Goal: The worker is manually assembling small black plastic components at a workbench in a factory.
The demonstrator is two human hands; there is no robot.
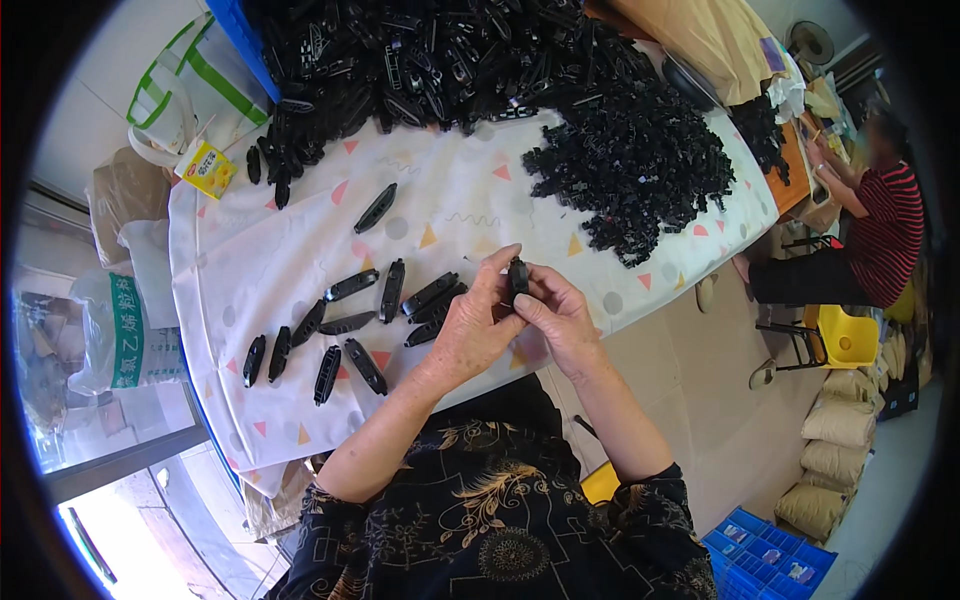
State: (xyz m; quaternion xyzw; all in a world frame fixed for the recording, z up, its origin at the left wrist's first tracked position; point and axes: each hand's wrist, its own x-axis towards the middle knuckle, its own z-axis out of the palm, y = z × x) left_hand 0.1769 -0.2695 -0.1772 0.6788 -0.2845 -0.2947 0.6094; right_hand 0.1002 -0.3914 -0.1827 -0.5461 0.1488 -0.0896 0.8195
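Above the table's near edge, my left hand and my right hand meet, both closed around a small black plastic part held upright between the fingertips. The right thumb presses on its lower end, and fingers partly cover it. Just left of my left hand lie long, narrow black plastic pieces, with several more spread leftward on the cloth, such as one black piece. Farther up, a single long black piece lies apart from them.
A patterned white cloth covers the table. Heaps of long black pieces and tiny black parts lie at the back. A yellow carton stands at left. Another person sits at right, near a yellow chair. Blue crates are below.
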